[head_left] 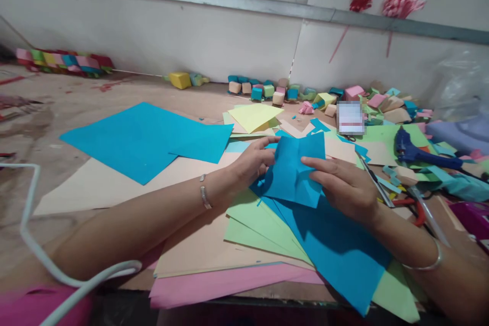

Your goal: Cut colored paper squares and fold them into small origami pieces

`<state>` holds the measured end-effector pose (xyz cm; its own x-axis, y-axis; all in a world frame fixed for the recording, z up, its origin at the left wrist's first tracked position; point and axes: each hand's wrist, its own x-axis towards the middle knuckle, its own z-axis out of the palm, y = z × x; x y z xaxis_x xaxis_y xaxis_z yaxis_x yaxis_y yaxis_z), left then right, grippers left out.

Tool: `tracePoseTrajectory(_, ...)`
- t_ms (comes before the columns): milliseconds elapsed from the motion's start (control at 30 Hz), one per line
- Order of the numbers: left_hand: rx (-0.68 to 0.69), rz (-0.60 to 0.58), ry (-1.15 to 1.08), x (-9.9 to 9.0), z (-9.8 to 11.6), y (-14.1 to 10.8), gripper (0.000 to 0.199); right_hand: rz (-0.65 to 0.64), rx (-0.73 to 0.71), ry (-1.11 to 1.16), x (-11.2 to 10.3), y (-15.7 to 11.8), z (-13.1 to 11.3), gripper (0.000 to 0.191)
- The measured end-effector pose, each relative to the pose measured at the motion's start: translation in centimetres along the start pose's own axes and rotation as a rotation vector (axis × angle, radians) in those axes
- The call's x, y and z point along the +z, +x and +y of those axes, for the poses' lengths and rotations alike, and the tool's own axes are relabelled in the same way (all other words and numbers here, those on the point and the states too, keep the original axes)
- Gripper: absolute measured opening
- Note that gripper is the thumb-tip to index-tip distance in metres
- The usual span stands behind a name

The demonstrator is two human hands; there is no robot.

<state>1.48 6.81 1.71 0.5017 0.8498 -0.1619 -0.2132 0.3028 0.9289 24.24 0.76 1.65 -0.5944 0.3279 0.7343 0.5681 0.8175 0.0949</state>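
"What was in hand?"

"I watched the handling of one creased blue sheet [286, 178]. It was held up between both hands, a little right of centre in my view, with a crease running down it."

"And the fingers?"

"On the left hand [250, 165], at the sheet's nine o'clock, they were bent close together and closed on that edge. On the right hand [347, 188], at three o'clock, index and middle lay against the near face, slightly apart. That thumb was hidden, but the grip looked clamped on the paper to me."

"What lay about it?"

"Taking the sheet as my clock centre: a large blue sheet [133, 137] at nine, a yellow sheet [254, 116] toward eleven, green sheets [263, 232] at seven. More blue paper [340, 249] was at five, partly shaded. A blue glue gun [403, 145] was out at three, and a red-handled tool [421, 211] nearer four."

"What did the next move call for?"

"In my judgement, an even hold on both edges and light fingertips beside the crease. Thin paper like that could have buckled or skewed if one hand had pulled harder."
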Motion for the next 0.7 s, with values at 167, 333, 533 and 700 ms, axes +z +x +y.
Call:
tracePoseTrajectory(167,0.019,-0.049,-0.008,-0.4,0.3,-0.1,0.062,-0.044,0.062,0.179,0.1,0.1,0.3,0.019)
tracePoseTrajectory(333,0.039,-0.008,0.091,0.5,0.2,-0.7,0.053,-0.177,0.134,0.187,0.1,-0.1,1.0,0.02)
tracePoseTrajectory(533,0.127,0.131,0.224,0.6,-0.2,-0.7,0.05,-0.152,0.234,0.136,0.7,-0.2,1.4,0.026)
tracePoseTrajectory(700,0.247,0.138,0.434,0.0,-0.8,-0.1,0.023,-0.041,0.58,0.379,1.1,-0.1,1.3,0.007)
